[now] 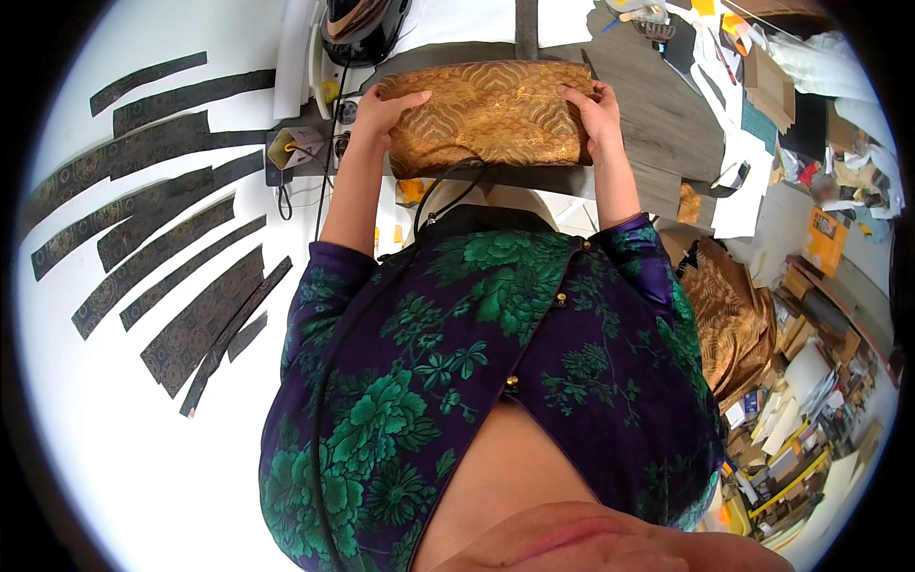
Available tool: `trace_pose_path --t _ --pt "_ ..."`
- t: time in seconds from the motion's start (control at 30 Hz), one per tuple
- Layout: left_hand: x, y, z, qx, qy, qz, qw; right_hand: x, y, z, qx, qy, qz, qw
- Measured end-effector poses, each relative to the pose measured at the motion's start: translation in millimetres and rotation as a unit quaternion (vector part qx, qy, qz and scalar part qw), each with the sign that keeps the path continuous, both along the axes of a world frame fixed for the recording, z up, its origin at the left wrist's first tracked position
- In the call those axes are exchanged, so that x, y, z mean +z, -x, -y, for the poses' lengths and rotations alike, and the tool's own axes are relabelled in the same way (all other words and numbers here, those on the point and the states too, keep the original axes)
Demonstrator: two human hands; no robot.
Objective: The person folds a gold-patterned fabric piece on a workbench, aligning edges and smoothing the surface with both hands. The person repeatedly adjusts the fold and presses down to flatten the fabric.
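A wide piece of golden-brown brocade fabric (491,114), patterned with wavy arches, is stretched between my two hands over the front edge of the grey table. My left hand (383,112) grips its left end, the thumb lying on top and the other fingers mostly hidden behind. At the right end, my right hand (599,116) pinches the fabric with the thumb on the upper face and fingers wrapped behind. A dark cord (448,181) loops up in front of the fabric's lower edge.
Dark patterned fabric strips (162,229) lie on the white surface at left. A black, rounded appliance (362,29) stands behind my left hand, near a small open box (294,148). More golden fabric (734,315) hangs at my right. Cluttered shelves (801,400) fill the far right.
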State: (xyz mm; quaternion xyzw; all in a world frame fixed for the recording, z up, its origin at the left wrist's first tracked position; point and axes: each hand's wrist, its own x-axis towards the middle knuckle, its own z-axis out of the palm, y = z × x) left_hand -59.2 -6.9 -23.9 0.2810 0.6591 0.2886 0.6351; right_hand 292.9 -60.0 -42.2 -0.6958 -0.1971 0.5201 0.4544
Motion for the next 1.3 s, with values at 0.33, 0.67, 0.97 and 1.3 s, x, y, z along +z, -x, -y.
trace_pose_path --t 0.33,0.67,0.97,1.3 --pt "-12.6 4.7 -0.4 -0.009 -0.005 0.028 1.000 0.4 0.3 6.6 0.002 0.001 0.034 0.999" --pt "15.8 -19.1 22.9 -0.076 -0.216 -0.413 0.881 0.5 3.6 12.3 0.010 -0.054 -0.038 0.998" --pt "11.2 -35.5 35.8 -0.271 -0.563 -0.373 0.686 6.2 4.6 12.9 0.026 -0.056 -0.027 0.998" --pt "-10.9 -42.7 55.2 -0.296 -0.542 -0.445 0.649 3.3 3.1 13.1 0.020 -0.055 -0.031 0.998"
